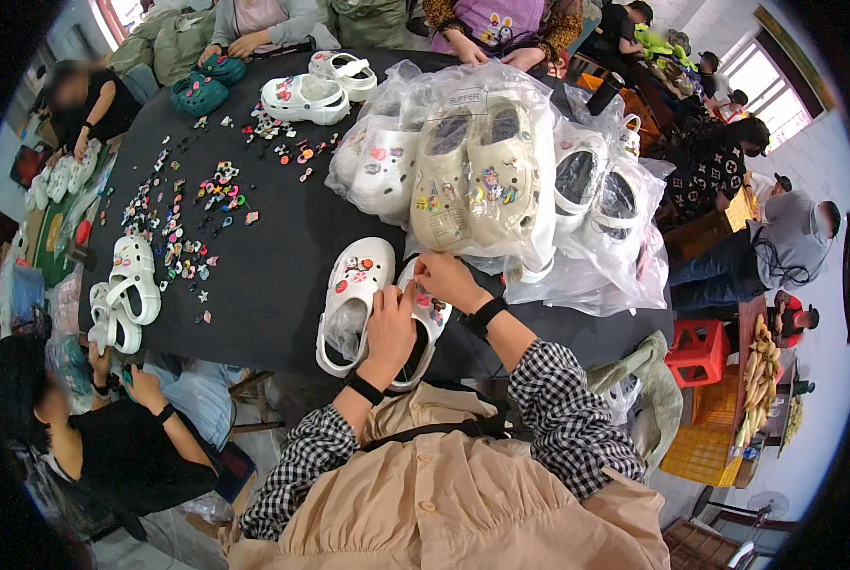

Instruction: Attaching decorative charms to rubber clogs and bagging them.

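Note:
Two white clogs stand side by side at the table's near edge. The left clog (360, 268) has colourful shoe charms on its toe and clear plastic stuffed inside. The right clog (426, 351) is partly hidden under both hands and has charms along its upper. My left hand (392, 328) is closed on the right clog's near-left side, fingers bent over its upper. At the toe of the same clog, my right hand (447, 281) has its fingertips pinched together. Anything between them is too small or hidden to make out.
Bagged clogs (477, 176) are piled just beyond my hands on the black table (273, 237). Loose shoe charms (183, 214) lie scattered to the left. More white clogs (132, 290) sit at the left edge, and teal clogs (200, 92) at the far left. Other people work around the table.

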